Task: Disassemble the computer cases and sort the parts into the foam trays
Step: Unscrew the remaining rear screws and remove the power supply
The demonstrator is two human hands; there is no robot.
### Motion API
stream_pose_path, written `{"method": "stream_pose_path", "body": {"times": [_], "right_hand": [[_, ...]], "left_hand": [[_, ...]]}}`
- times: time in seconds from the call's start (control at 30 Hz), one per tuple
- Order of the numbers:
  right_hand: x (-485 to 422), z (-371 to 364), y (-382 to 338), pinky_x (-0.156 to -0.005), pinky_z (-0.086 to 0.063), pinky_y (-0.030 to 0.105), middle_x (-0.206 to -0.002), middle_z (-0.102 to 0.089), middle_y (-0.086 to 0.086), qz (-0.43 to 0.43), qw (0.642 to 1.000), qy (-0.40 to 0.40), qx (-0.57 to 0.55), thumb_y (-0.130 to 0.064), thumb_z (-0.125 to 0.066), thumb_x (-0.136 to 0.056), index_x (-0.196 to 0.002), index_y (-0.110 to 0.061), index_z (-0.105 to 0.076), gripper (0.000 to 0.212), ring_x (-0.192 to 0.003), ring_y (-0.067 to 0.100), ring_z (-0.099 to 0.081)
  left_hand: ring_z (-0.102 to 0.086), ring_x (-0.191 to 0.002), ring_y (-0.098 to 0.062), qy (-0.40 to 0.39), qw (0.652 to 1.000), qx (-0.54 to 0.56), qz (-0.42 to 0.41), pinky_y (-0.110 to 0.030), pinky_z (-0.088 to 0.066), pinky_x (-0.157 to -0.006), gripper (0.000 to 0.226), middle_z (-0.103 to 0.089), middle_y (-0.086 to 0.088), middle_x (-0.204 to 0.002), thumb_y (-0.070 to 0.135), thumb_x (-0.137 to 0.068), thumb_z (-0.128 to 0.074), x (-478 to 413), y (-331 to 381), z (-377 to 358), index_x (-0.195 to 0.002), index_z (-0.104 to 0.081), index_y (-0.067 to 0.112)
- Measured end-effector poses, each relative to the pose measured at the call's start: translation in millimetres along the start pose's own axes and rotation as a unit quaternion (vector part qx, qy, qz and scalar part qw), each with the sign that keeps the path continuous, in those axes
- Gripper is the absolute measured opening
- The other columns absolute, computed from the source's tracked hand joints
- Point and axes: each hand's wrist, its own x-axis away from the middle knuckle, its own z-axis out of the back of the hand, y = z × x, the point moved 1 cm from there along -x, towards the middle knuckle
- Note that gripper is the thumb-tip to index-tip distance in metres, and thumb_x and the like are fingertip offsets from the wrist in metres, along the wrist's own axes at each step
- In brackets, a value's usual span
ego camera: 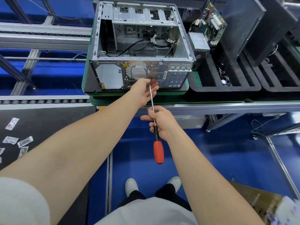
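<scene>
The right hand [159,122] grasps the screwdriver [158,150]; the left hand [146,91], relaxed at its 12 o'clock, steadies the shaft. Tip probably seated; push straight.

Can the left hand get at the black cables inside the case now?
Probably not directly: the left hand sits outside the rear panel, steadying the screwdriver; the case's open top leaves a way over.
</scene>
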Motion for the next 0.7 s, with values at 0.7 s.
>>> {"method": "stream_pose_path", "body": {"times": [0.7], "right_hand": [[5.4,46.0,32.2,-0.060,-0.060,0.036,-0.080,-0.078,0.008,0.131,0.978,0.161,0.007,-0.027,-0.052,-0.109,-0.098,-0.019,-0.063,0.017,-0.063,0.025,-0.072]], "left_hand": [[-0.078,-0.073,-0.020,0.011,0.996,-0.092,0.010,-0.029,-0.063,-0.069,0.025,-0.078,-0.009,-0.078,0.018,-0.099,-0.052,13.8,-61.5,-79.8,-0.091,-0.072,0.004]]}}
